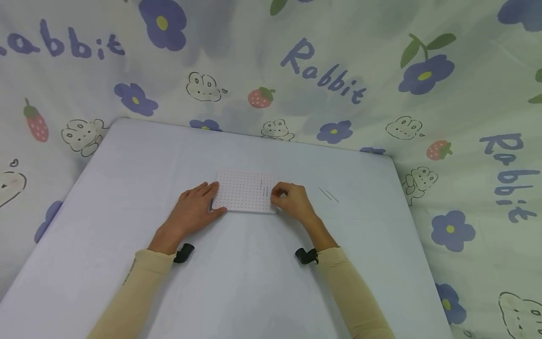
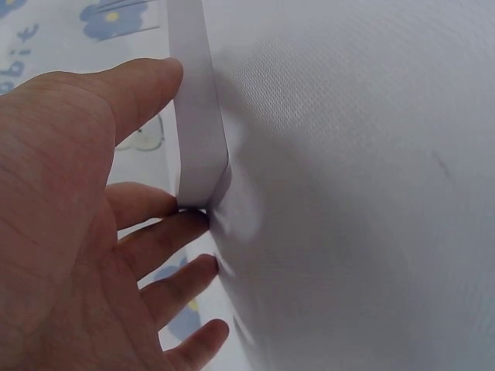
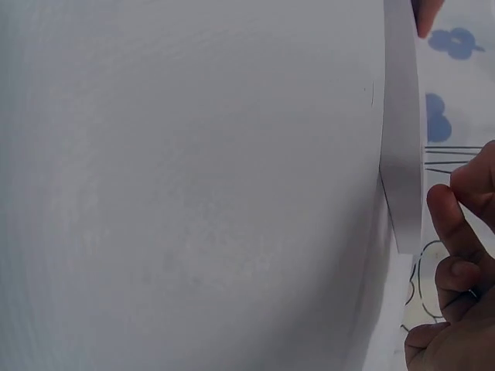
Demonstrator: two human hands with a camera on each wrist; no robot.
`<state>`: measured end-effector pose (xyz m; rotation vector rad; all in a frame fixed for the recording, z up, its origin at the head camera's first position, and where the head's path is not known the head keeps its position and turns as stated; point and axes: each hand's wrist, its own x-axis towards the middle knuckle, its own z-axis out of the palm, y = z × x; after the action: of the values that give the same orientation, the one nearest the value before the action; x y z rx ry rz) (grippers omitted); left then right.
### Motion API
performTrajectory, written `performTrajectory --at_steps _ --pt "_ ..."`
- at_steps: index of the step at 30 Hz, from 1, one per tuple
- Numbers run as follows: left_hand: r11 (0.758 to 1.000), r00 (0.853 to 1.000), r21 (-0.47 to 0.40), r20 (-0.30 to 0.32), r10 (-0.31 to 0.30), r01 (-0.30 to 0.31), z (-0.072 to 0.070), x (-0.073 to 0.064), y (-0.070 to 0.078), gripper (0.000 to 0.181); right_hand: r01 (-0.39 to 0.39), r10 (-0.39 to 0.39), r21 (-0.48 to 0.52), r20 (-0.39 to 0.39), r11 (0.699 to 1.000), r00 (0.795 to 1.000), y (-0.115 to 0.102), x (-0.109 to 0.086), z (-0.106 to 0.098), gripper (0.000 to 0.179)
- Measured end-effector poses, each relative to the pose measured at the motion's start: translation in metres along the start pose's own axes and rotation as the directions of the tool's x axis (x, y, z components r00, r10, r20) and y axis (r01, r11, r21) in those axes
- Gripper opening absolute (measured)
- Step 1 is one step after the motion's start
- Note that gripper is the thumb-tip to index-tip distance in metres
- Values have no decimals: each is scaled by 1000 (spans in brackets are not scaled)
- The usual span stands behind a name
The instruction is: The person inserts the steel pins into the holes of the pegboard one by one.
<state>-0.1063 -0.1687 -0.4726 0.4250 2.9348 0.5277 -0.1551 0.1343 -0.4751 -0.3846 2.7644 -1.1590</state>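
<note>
A white board (image 1: pixel 243 193) with a grid of small dark holes lies on the table. Thin black sticks (image 1: pixel 264 188) stand up from it near its right side. My left hand (image 1: pixel 192 209) rests at the board's left end, thumb along the front edge and fingers at the side; in the left wrist view the thumb touches the thick white edge (image 2: pixel 197 100). At the right end, my right hand (image 1: pixel 292 200) pinches with thumb and forefinger, close over the board. In the right wrist view, the lowest of several dark sticks (image 3: pixel 439 171) runs to the pinching fingertips (image 3: pixel 445 202).
Two more thin black sticks (image 1: pixel 328 194) lie on the white table (image 1: pixel 254 282) to the right of my right hand. Behind the table hangs a cloth (image 1: pixel 237 61) printed with flowers, rabbits and strawberries. Both wrists carry a small black camera (image 1: pixel 306 256).
</note>
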Motion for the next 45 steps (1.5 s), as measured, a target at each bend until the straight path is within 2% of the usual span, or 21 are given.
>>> performTrajectory --at_steps 21,34,39,45 --pt "1000 1000 -5 -8 8 -9 2 3 3 81 -9 10 -62 19 998 1000 2 -2 -2 4" --pt "1000 1000 -13 -1 14 -14 3 2 3 80 -51 54 -110 22 993 998 4 -6 -6 8" --pt "1000 1000 -21 1 13 -13 0 0 3 80 -61 61 -98 -4 993 998 5 -8 -14 9" --pt "1000 1000 -22 -1 13 -13 -1 0 3 80 -64 58 -120 -49 991 997 14 -9 -35 12"
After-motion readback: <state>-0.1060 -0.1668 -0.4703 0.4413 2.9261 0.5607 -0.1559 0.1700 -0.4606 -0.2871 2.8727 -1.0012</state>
